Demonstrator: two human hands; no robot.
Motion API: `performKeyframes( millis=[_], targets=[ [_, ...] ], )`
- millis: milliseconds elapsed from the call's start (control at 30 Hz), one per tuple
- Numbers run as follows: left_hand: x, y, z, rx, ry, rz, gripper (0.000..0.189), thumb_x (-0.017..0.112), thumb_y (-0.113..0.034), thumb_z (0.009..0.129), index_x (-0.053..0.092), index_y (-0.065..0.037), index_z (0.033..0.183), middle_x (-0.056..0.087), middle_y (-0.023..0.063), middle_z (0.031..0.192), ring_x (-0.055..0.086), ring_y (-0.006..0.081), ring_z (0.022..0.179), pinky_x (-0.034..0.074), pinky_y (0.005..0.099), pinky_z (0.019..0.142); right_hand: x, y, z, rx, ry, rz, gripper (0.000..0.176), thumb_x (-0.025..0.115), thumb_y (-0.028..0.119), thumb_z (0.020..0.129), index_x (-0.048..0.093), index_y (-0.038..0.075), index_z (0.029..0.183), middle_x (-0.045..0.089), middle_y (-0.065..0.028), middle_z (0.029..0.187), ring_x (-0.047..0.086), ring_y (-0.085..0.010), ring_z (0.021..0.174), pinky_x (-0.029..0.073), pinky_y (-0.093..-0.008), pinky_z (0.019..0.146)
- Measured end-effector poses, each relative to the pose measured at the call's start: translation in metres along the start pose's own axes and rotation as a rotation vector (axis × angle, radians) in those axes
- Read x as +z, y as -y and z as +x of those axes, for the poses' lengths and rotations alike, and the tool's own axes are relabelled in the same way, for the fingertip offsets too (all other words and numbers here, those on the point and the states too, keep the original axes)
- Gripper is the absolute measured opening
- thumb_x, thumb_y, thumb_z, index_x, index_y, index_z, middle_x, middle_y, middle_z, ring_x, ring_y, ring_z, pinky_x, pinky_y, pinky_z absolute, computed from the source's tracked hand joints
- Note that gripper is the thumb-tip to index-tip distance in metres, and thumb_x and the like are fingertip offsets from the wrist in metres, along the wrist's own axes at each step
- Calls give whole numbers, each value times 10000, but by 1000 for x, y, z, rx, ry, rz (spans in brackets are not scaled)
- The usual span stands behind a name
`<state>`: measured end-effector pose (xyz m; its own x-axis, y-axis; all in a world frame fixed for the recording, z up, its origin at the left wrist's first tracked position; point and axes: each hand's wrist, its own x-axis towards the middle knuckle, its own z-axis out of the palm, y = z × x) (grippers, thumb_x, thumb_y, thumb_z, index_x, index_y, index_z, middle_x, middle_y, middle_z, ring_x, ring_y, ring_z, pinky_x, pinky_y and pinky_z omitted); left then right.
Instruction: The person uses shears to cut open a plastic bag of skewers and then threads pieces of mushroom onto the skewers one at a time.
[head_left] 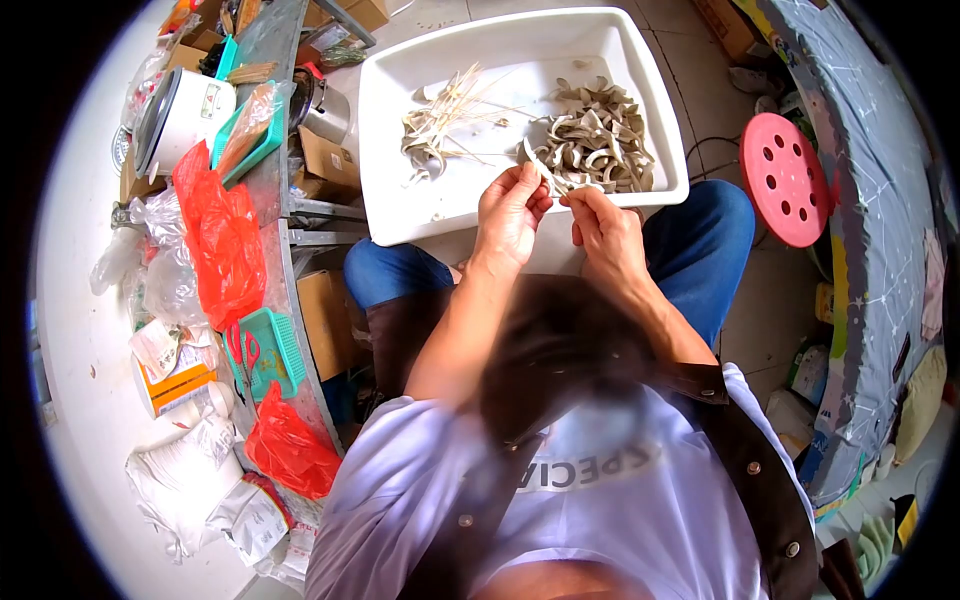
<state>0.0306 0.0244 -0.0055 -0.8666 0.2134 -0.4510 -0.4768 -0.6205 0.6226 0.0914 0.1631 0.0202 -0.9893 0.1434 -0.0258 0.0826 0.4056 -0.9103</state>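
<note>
Over the near edge of a large white tub (pixel 405 228), my left hand (pixel 513 213) pinches a pale curved strip (pixel 537 163). My right hand (pixel 603 232) is close beside it, thumb and fingers pressed together near the strip's lower end; what they hold is too small to make out. Inside the tub, a heap of grey-beige curved pieces (pixel 600 140) lies on the right, just beyond my hands. Thin pale sticks (pixel 455 112) lie in a loose bundle on the left, with some curved pieces at their ends.
A metal shelf at left holds red plastic bags (pixel 220 235), a green basket with red scissors (pixel 243 352) and a white cooker (pixel 195 110). A red round stool (pixel 785 180) stands at right, beside a surface covered with grey cloth (pixel 875 200). Cardboard boxes (pixel 328 165) sit under the shelf.
</note>
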Motion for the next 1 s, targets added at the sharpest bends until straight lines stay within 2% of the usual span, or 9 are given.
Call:
performKeyframes(
  millis=[167,367,467,533,567,667,833,867,1000],
  targets=[
    [-13,-2,13,-79,-86,-31,127,681,-210,872,605,-109,878,610,-4,787,571,99,700,519,261,646,3,-14,10,-62,34,-126,162,542,235,926,636,115,980,630,-82,620,635,-263,578,484,-380,563],
    [-86,-49,76,8,-356,-102,149,631,-226,907,591,-93,854,573,12,762,557,124,686,490,281,637,-32,-42,29,11,-188,-174,248,604,195,903,587,155,1147,656,-125,810,650,-280,727,505,-373,662],
    [-115,-72,103,12,-555,-136,153,618,-169,906,582,-61,804,574,38,687,546,136,558,473,260,494,-45,-76,33,-91,-239,-295,243,587,162,909,594,122,1149,667,-133,875,653,-283,795,505,-343,717],
    [-157,-73,140,141,-460,-158,179,601,-129,907,561,-49,752,546,47,627,511,145,476,432,267,421,-49,-84,34,51,-184,-255,205,589,164,913,621,84,1100,669,-152,908,665,-248,849,503,-326,748],
    [-167,-73,138,182,-342,-86,156,594,-80,895,543,-36,755,523,49,593,473,146,429,395,281,382,-47,-97,34,-41,-228,-214,200,594,167,915,625,59,1081,670,-152,897,666,-213,832,503,-312,735],
    [-115,-103,107,153,-625,-89,99,592,-57,880,527,-46,807,544,46,677,498,128,508,397,261,421,-46,-105,39,-59,-252,-267,225,556,177,941,625,22,1088,674,-90,862,636,-153,766,491,-277,706],
    [-114,-147,93,438,-517,124,175,590,2,835,597,-33,1007,588,40,772,540,114,589,454,250,483,-42,-97,40,-87,-263,-334,173,574,167,924,636,48,1033,682,-131,882,674,-254,806,505,-324,698],
    [-125,-162,100,454,-515,252,207,638,-60,832,610,-78,1036,631,20,885,587,123,748,497,275,617,-41,-97,40,-94,-273,-344,170,576,167,921,639,50,1027,681,-131,884,673,-261,809,507,-330,698],
    [-149,-224,117,801,-657,618,155,625,-71,818,614,-72,973,610,14,796,545,107,627,453,229,528,-36,-104,43,-113,-295,-411,162,583,166,907,647,52,1004,679,-131,904,666,-275,825,511,-345,712]
  ],
)
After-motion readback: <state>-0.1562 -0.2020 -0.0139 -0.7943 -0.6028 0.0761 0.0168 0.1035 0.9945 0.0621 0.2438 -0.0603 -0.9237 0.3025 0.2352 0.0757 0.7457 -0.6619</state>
